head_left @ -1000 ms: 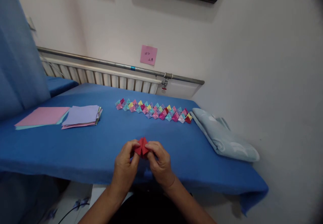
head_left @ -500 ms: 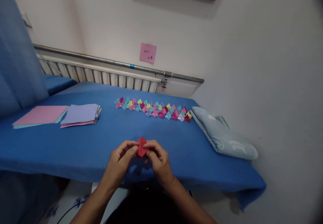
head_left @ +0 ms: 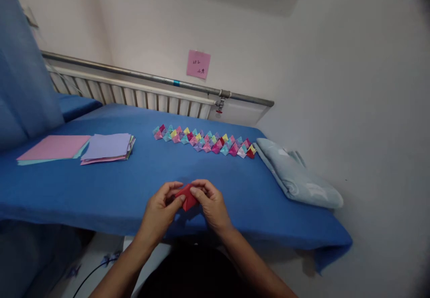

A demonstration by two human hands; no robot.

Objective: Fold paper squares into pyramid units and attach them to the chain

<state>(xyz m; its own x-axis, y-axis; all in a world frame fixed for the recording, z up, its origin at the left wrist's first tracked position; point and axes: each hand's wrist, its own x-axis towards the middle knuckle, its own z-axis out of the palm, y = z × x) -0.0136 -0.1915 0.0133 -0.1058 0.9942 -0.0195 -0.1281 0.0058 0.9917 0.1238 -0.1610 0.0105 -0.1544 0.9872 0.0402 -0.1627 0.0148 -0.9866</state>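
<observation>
Right now both of my hands meet over the near edge of the blue table [head_left: 101,186], and the small red folded paper piece [head_left: 188,198] sits pinched between them. My left hand [head_left: 160,209] comes in from about eight o'clock of the piece, fingers curled, thumb and forefinger closed on its left corner; my right hand [head_left: 211,206] comes in from about four o'clock, its fingertips closed on the top and right side. Neither hand is open, and neither holds anything else. The piece lies dead centre between the two sets of fingertips, equally near to each, so neither hand has to reach. Its long axis, as far as I can judge, runs tilted from ten o'clock to four o'clock, with most of the lower half hidden behind my right fingers; whether it touches the cloth or hangs just above it I cannot tell. Farther off at twelve o'clock lies the row of folded coloured pieces [head_left: 204,140], well apart from my hands. At ten o'clock sit the stacks of flat paper sheets [head_left: 107,146], and at two o'clock a folded pale blue cloth [head_left: 298,177].
</observation>
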